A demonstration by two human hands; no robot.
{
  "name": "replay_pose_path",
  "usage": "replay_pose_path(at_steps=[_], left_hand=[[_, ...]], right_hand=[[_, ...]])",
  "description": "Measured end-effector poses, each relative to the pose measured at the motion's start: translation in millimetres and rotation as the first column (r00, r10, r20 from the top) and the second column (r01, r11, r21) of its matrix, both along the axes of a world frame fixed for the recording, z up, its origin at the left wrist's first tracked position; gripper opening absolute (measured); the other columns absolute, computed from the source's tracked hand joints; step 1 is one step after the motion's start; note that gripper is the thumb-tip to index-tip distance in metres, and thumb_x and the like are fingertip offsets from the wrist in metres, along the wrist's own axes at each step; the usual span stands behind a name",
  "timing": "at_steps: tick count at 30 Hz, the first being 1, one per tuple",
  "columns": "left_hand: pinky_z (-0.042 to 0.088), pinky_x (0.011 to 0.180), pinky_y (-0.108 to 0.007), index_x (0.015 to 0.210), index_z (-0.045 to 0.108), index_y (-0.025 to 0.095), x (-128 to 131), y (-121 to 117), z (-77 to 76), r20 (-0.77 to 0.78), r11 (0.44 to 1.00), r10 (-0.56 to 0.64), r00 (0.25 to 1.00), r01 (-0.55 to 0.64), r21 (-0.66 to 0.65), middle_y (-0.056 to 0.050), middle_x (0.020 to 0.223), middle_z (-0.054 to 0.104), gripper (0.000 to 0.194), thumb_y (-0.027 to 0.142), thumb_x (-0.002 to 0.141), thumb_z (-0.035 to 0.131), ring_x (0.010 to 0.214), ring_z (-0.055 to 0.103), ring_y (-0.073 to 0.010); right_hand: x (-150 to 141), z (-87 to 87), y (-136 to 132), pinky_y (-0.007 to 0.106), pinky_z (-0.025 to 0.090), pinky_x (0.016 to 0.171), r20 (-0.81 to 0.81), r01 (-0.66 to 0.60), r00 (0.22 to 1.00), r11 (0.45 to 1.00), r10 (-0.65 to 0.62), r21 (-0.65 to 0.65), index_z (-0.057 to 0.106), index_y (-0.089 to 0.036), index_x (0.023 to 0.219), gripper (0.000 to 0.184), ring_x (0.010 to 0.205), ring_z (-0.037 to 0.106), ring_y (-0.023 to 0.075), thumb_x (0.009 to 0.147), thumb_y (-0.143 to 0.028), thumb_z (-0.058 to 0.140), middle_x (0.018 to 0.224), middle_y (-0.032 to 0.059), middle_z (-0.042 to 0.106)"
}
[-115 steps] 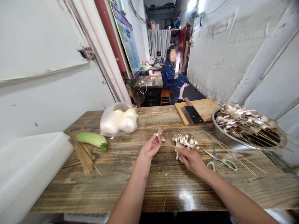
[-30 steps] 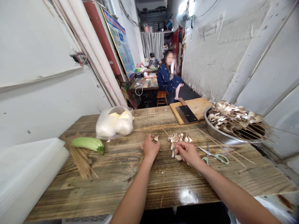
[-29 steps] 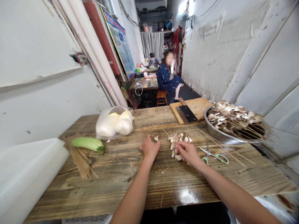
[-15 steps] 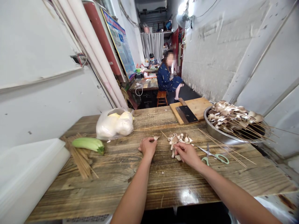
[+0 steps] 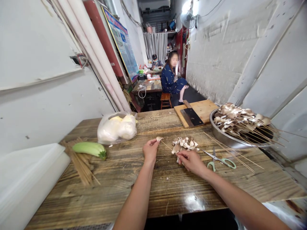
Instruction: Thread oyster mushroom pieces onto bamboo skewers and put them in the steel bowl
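Observation:
My left hand (image 5: 150,150) pinches a small mushroom piece (image 5: 159,139) just above the wooden table (image 5: 115,182). A thin bamboo skewer (image 5: 166,145) runs from that piece toward my right hand (image 5: 190,159), whose fingers are closed on the skewer's near end. My right hand rests at the near edge of a small pile of mushroom pieces (image 5: 185,143).
Green-handled scissors (image 5: 219,159) and loose skewers (image 5: 230,150) lie right of the pile. A steel basin (image 5: 225,135) holds skewered mushrooms. Behind are a cutting board with a cleaver (image 5: 193,116), a plastic bag (image 5: 116,128), a green vegetable (image 5: 89,148) on sticks. People sit farther back.
My left hand lay flat on the table, then closed on a mushroom piece and lifted it. My right hand drew back slightly from the pile with the skewer.

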State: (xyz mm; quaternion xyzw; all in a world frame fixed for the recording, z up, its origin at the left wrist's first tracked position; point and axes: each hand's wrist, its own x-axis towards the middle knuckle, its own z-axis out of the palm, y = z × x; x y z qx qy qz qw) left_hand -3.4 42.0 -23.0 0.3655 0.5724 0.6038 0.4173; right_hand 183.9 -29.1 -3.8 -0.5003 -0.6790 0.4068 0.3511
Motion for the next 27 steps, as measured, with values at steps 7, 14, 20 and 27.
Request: replay_pose_path(at_steps=[7, 14, 20, 27], left_hand=[[0.041, 0.057, -0.022, 0.078, 0.062, 0.013, 5, -5, 9.6, 0.134, 0.997, -0.062, 0.989, 0.067, -0.031, -0.002, 0.064, 0.064, 0.030, 0.026, 0.053, 0.073, 0.060, 0.059, -0.0118], [0.041, 0.057, -0.021, 0.078, 0.059, 0.014, 5, -8, 12.6, 0.290, 0.983, -0.139, 0.947, 0.167, -0.074, -0.003, 0.065, 0.065, 0.033, 0.025, 0.052, 0.075, 0.055, 0.056, -0.0086], [0.042, 0.059, -0.021, 0.075, 0.059, 0.013, 5, -10, 19.2, 0.345, 0.975, -0.167, 0.924, 0.206, -0.079, -0.003, 0.066, 0.065, 0.032, 0.028, 0.053, 0.076, 0.060, 0.059, -0.0091], [0.041, 0.054, -0.019, 0.068, 0.057, 0.012, -3, -7, 18.7, 0.384, 0.970, -0.139, 0.913, 0.204, -0.132, -0.002, 0.063, 0.062, 0.033, 0.031, 0.051, 0.078, 0.057, 0.057, -0.0083]], right_hand=[[-1, 0.8, 0, 0.018, 0.031, 0.037, 0.006, -0.001, 1.000, 1.000, 0.001, 0.019, 0.058, -0.018, 0.060, 0.032, 0.037, 0.046, 0.0076, 0.085, -0.031, 0.044, 0.052, -0.0016, 0.059], [-1, 0.7, 0, 0.019, 0.032, 0.038, 0.009, -0.001, 1.000, 1.000, 0.001, 0.012, 0.058, -0.018, 0.060, 0.034, 0.036, 0.046, 0.0079, 0.086, -0.036, 0.044, 0.050, -0.0022, 0.057], [0, -1.7, 1, 0.019, 0.032, 0.038, 0.011, -0.009, 1.000, 1.000, 0.009, 0.012, 0.058, -0.018, 0.061, 0.032, 0.036, 0.046, 0.0077, 0.085, -0.032, 0.044, 0.053, -0.0016, 0.059], [1, -3.4, 1, 0.019, 0.031, 0.038, 0.041, -0.035, 0.999, 0.999, 0.034, 0.019, 0.059, -0.017, 0.064, 0.028, 0.035, 0.044, 0.0067, 0.084, -0.026, 0.043, 0.056, -0.0014, 0.061]])
